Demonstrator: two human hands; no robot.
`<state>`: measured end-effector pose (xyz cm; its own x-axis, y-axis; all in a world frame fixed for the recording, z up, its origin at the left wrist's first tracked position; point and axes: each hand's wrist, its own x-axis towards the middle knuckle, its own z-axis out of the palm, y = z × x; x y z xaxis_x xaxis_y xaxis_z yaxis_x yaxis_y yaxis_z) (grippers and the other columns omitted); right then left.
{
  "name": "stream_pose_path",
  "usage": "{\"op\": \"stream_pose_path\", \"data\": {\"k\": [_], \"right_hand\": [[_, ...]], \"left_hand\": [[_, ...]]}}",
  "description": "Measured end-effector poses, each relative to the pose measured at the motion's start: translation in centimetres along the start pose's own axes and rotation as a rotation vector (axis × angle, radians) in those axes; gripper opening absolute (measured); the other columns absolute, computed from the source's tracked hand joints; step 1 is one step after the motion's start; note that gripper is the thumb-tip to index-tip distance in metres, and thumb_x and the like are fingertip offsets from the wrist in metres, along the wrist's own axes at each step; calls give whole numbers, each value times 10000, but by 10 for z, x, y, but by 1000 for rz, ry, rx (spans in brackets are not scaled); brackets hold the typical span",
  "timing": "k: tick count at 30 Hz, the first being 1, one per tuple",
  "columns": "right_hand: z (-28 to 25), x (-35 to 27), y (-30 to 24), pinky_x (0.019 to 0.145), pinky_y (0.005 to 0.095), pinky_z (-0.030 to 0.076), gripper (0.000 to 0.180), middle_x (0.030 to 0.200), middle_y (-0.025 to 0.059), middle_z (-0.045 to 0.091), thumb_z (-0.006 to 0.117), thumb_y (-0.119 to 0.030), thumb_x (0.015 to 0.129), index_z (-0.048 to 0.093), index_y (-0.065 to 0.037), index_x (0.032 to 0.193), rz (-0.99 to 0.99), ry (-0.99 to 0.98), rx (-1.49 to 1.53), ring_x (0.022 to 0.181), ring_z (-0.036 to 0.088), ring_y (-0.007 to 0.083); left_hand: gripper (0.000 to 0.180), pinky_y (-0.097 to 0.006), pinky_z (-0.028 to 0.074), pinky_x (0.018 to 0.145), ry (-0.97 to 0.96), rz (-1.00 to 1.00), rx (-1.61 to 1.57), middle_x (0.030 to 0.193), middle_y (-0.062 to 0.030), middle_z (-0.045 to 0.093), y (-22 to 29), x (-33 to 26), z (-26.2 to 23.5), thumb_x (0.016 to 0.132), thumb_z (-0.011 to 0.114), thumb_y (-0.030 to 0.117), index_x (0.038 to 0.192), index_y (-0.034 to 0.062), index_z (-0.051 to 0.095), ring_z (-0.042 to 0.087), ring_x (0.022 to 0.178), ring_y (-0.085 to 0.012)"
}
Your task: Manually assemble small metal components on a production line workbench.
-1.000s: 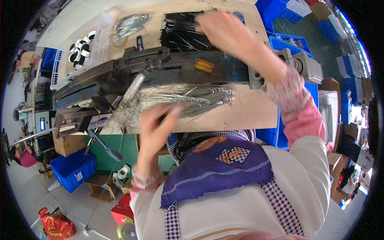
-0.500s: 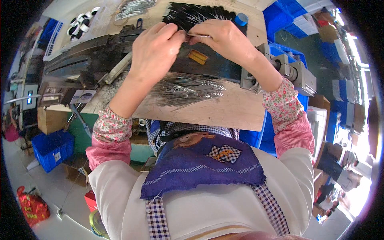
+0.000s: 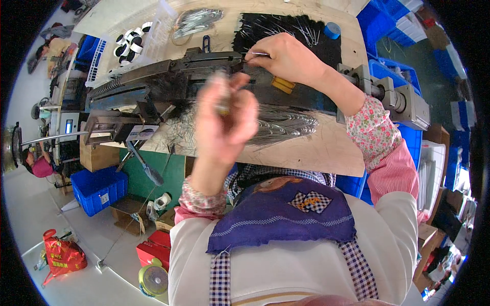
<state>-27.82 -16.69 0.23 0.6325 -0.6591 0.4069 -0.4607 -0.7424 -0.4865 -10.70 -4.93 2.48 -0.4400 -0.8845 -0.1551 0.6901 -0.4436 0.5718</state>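
Note:
My right hand [image 3: 291, 58] is closed in a pinch on a thin metal rod [image 3: 261, 54], at the end of a long dark metal machine [image 3: 176, 66]. Nearer to me, my left hand [image 3: 224, 120] hangs over the bench, palm turned up and smeared by motion; whether anything is in it cannot be made out. Beneath and right of it lies a bundle of thin silvery wires [image 3: 293, 125]. A yellow block [image 3: 283, 85] rests on the dark plate, under my right wrist. Beyond that hand, several metal pins lie on a black fuzzy mat [image 3: 319, 51].
A round blue cap [image 3: 332, 30] sits at the mat's right corner. Black and white rolls [image 3: 133, 43] fill a clear bin at the far left, near a bag of metal pieces [image 3: 199, 21]. A motor-like cylinder unit [image 3: 403, 102] juts past the bench's right edge. Blue crates [image 3: 99, 189] stand on the floor.
My left hand has left the machine's end and come back toward me, turning over. My right hand still pinches the rod by the machine. The whole view has shifted, showing more at the left.

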Motion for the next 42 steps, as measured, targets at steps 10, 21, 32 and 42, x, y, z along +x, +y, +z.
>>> {"op": "stream_pose_path", "data": {"k": [10, 21, 32, 42], "right_hand": [[-5, -38, -47, 660, 380, 540, 162, 906, 89, 584, 579, -62, 816, 608, -65, 975, -261, 147, -259, 743, 613, 299], [41, -73, 27, 705, 452, 459, 259, 909, 200, 547, 557, -234, 921, 470, 10, 914, 392, 10, -361, 833, 564, 413], [-70, -122, -68, 595, 444, 422, 254, 725, 215, 550, 614, -227, 883, 505, -1, 843, 434, -270, 3, 690, 556, 405], [-78, -58, -33, 736, 436, 494, 226, 937, 151, 635, 532, -30, 814, 595, -62, 1029, 162, 260, -277, 885, 605, 365]], "left_hand": [[315, -240, 361, 423, 666, 132, 916, 574, -1, 529, -11, -40, -112, 891, 605, 316, 756, 31, 606, 470, 460, -76], [235, -223, 214, 368, 756, 566, 160, 596, 24, 419, 26, -60, -181, 979, 513, 242, 966, 22, 596, 286, 412, -64], [258, -229, 224, 377, -150, -51, 364, 599, 39, 406, -38, 45, 7, 952, 558, 251, 857, 12, 545, 324, 435, -48], [222, -227, 205, 379, 330, 201, 277, 578, 42, 399, -53, 65, -10, 969, 523, 235, 843, 54, 546, 338, 403, -65]]}}
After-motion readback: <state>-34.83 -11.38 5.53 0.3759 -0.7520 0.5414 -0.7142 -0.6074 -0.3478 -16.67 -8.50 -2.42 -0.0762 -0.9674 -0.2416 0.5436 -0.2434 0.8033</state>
